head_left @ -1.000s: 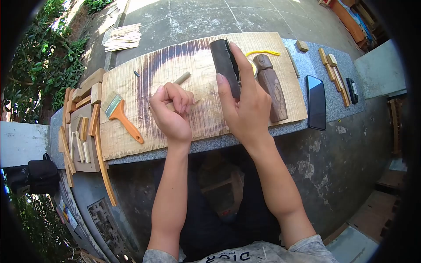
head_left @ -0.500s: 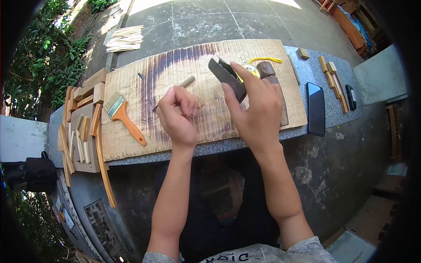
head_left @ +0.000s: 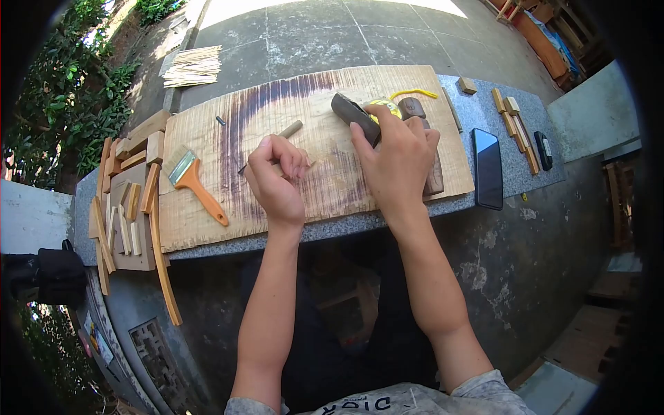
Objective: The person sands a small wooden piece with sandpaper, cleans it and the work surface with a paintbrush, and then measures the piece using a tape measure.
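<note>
My left hand [head_left: 277,181] is closed above the middle of the wooden board [head_left: 200,128], its fingers curled; a thin tool with a round wooden handle [head_left: 291,128] shows on both sides of it. My right hand [head_left: 398,159] holds a dark block-like object [head_left: 354,115] between thumb and fingers, low over the board. Just behind the right fingers lie a yellow tape measure [head_left: 385,106] with its yellow strap [head_left: 413,92] and a dark brown wooden tool [head_left: 434,176]. What the left fingertips pinch is too small to name.
An orange-handled brush [head_left: 200,192] lies on the board's left part, near a small dark piece [head_left: 220,120]. Wooden strips [head_left: 133,200] are piled at the left edge. A phone [head_left: 488,169], wood pieces [head_left: 515,128] and a black object [head_left: 543,151] lie at right.
My right hand has lowered toward the board with the dark object, which is tilted flatter. My left hand keeps nearly the same pose. The whole view has shifted slightly.
</note>
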The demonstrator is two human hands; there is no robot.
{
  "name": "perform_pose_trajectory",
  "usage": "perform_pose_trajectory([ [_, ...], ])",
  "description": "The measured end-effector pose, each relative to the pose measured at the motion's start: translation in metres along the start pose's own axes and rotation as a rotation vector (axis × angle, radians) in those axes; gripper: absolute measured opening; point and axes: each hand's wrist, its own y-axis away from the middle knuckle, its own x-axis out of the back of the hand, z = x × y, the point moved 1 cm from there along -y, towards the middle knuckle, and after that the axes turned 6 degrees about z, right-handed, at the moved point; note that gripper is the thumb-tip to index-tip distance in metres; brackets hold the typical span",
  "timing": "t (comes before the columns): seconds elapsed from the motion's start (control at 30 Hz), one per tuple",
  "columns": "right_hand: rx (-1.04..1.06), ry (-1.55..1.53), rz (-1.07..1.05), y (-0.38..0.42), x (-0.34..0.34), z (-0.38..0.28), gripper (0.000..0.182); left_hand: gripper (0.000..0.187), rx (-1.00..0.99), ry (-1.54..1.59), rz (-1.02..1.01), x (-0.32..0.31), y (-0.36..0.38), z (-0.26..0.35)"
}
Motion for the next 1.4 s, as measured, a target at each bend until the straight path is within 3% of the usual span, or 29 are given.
perform_pose_trajectory([
  [0.33,0.037,0.216,-0.068,0.01,0.011,-0.016,0.047,0.046,0.0,0.073,0.049,0.004,-0.003,-0.005],
  [0.43,0.143,-0.01,0.052,-0.004,0.021,-0.04,0.052,0.048,-0.015,0.102,0.079,0.005,-0.002,-0.009],
  [0.47,0.185,-0.122,0.094,-0.011,0.028,-0.056,0.043,0.047,0.02,0.095,0.111,0.007,-0.001,-0.011],
  [0.53,0.31,-0.28,0.008,-0.022,0.037,-0.098,0.038,0.044,-0.084,-0.058,0.12,0.005,0.006,-0.005],
  [0.63,0.466,-0.375,-0.161,-0.024,0.038,-0.166,0.023,0.043,-0.096,-0.01,0.149,0.012,-0.001,-0.018],
  [0.77,0.606,-0.012,-0.517,0.007,-0.002,-0.235,0.033,0.045,0.014,0.064,0.215,0.01,-0.002,-0.01],
  [0.83,0.608,0.124,-0.546,0.025,-0.024,-0.25,0.032,0.045,0.041,0.161,0.217,0.01,-0.003,-0.007],
  [0.97,0.645,0.13,-0.637,0.034,-0.041,-0.248,0.03,0.043,0.032,0.136,0.269,0.016,-0.008,-0.002],
  [1.17,0.53,0.192,-0.469,0.036,-0.047,-0.24,0.023,0.043,-0.031,0.076,0.292,0.017,-0.009,-0.004],
  [1.27,0.623,0.203,-0.608,0.032,-0.041,-0.23,0.022,0.045,-0.016,0.03,0.313,0.015,-0.009,0.002],
  [1.37,0.594,0.036,-0.412,0.036,-0.047,-0.223,0.021,0.045,-0.028,0.023,0.319,0.016,-0.01,-0.003],
  [1.4,0.553,-0.033,-0.439,0.032,-0.042,-0.224,0.018,0.046,-0.017,0.007,0.32,0.016,-0.009,-0.002],
])
